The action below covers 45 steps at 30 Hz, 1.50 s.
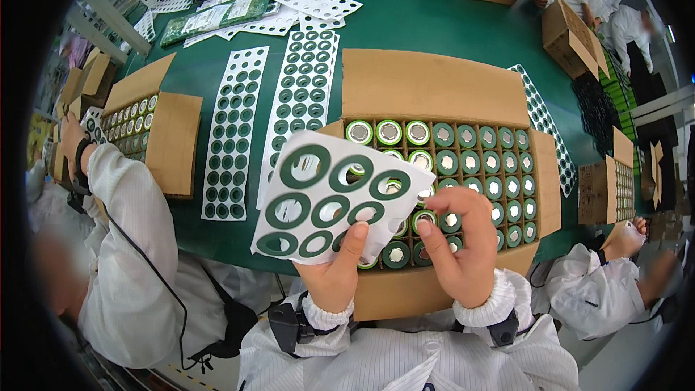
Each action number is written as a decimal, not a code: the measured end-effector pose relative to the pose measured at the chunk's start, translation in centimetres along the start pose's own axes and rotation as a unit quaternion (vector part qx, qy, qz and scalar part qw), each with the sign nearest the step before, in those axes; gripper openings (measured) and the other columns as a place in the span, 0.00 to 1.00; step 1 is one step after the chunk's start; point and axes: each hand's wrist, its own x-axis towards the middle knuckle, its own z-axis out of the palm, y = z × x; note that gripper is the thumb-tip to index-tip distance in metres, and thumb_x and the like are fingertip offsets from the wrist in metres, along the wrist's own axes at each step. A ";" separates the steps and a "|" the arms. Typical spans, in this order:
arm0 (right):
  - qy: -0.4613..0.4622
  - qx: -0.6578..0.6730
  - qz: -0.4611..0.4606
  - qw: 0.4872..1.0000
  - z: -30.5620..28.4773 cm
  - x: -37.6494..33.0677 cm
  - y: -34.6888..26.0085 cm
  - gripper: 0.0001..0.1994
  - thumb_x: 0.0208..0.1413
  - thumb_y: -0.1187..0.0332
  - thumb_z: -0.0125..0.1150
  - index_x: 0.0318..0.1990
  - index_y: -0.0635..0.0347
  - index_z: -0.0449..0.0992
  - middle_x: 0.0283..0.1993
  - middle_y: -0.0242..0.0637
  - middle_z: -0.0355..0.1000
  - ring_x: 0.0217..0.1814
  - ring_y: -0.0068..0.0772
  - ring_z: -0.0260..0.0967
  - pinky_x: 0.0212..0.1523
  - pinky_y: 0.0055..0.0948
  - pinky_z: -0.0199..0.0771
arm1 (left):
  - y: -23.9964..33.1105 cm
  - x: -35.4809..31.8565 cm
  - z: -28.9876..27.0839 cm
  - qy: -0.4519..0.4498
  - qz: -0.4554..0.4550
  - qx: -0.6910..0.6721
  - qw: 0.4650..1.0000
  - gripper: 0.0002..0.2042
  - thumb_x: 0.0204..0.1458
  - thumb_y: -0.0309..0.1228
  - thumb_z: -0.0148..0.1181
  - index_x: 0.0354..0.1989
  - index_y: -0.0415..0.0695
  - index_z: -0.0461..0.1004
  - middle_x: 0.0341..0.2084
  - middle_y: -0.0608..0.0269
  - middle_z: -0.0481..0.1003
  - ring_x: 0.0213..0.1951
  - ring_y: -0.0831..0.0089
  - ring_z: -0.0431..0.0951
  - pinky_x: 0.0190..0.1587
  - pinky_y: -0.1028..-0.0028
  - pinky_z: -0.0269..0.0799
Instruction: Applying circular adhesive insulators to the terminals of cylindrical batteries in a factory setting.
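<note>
My left hand [333, 275] grips a white sheet of dark green ring stickers [318, 189] by its lower edge, thumb on top. The sheet is tilted over the left part of an open cardboard box [434, 87]. Cylindrical battery cells [468, 137] stand upright in the box's divider slots. Many cells on the right carry dark green rings, while several at the left show bare metal tops with bright green rims. Over the middle cells, my right hand [463, 257] is curled, thumb and index finger close together. Whatever lies between those fingertips is too small to make out.
Two more sticker sheets [235, 130] lie left of the box, and another sheet [546, 130] is to its right. Used sheets [289, 0] pile up at the back. A co-worker's arm [130, 195] reaches to a smaller cell box [174, 141] on the left. Other people work at the right.
</note>
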 end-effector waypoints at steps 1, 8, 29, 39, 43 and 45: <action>0.018 0.047 0.023 0.998 0.1 0.4 -0.2 0.15 0.42 0.72 0.64 0.40 0.58 0.70 0.37 0.33 0.68 0.35 0.31 0.64 0.43 0.30 0.54 | 0.0 -0.1 0.0 -0.005 0.004 0.000 1.000 0.19 0.46 0.16 0.58 0.48 0.35 0.65 0.42 0.58 0.71 0.42 0.73 0.72 0.46 0.75 0.67; -0.011 0.210 0.008 0.978 1.7 1.5 -1.2 0.20 0.47 0.69 0.64 0.46 0.66 0.65 0.42 0.43 0.65 0.38 0.33 0.66 0.35 0.26 0.66 | -0.3 -0.8 -1.6 -0.043 -0.090 0.152 0.983 0.21 0.43 0.20 0.64 0.48 0.38 0.67 0.38 0.61 0.74 0.39 0.73 0.73 0.42 0.75 0.69; -0.041 0.582 0.197 0.788 1.8 2.3 0.9 0.10 0.53 0.71 0.58 0.35 0.60 0.62 0.32 0.26 0.57 0.33 0.14 0.56 0.32 0.17 0.64 | 0.2 -0.6 -1.6 -0.264 -0.153 0.135 0.943 0.34 0.41 0.33 0.68 0.56 0.37 0.59 0.50 0.56 0.65 0.52 0.67 0.65 0.54 0.69 0.63; -0.020 0.525 0.173 0.833 1.4 2.3 1.9 0.07 0.51 0.73 0.52 0.36 0.65 0.63 0.30 0.29 0.62 0.29 0.15 0.58 0.27 0.19 0.62 | -4.5 -0.7 -6.8 -0.121 -0.005 -0.108 0.987 0.44 0.39 0.59 0.58 0.60 0.40 0.52 0.54 0.55 0.63 0.54 0.63 0.64 0.54 0.63 0.63; -0.059 0.449 0.174 0.875 0.7 2.3 2.9 0.08 0.51 0.72 0.51 0.37 0.66 0.63 0.25 0.34 0.64 0.25 0.18 0.60 0.25 0.23 0.61 | -2.9 -1.5 -4.1 -0.108 -0.045 -0.102 0.988 0.44 0.43 0.65 0.46 0.60 0.41 0.52 0.54 0.55 0.63 0.54 0.63 0.64 0.53 0.61 0.64; -0.056 0.352 0.169 0.919 0.6 2.5 2.8 0.09 0.51 0.73 0.47 0.38 0.68 0.62 0.20 0.43 0.65 0.21 0.31 0.63 0.24 0.30 0.61 | -2.0 -1.5 -3.7 -0.091 -0.077 -0.056 0.991 0.41 0.49 0.66 0.32 0.60 0.42 0.53 0.53 0.55 0.63 0.53 0.63 0.65 0.53 0.59 0.63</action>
